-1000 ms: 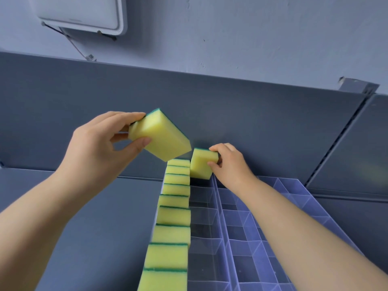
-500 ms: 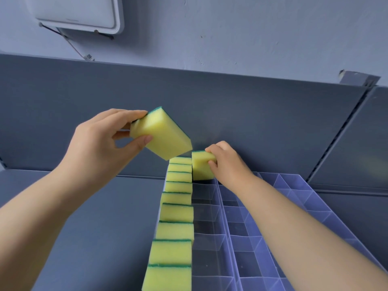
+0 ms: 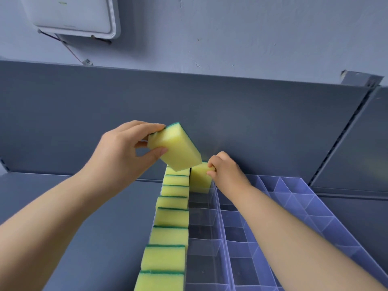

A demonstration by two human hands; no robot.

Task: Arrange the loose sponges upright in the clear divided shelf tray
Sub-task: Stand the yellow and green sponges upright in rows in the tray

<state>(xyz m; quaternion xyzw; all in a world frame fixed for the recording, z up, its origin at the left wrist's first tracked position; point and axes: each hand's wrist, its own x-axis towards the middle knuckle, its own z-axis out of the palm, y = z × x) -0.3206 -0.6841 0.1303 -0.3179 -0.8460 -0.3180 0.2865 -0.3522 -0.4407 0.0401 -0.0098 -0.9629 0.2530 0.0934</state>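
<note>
Right hand has pressed its sponge deeper into the tray.

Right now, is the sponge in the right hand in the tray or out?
In and upright: the sponge stands in the far compartment of the tray, beside the filled column, right hand pinching its top.

Two bare forearms reach in from the lower corners of the frame, ending in the left hand and right hand. The fingernails are short and plain.

Left hand gripping tilted sponge, right hand pinching upright sponge in clear tray
</note>
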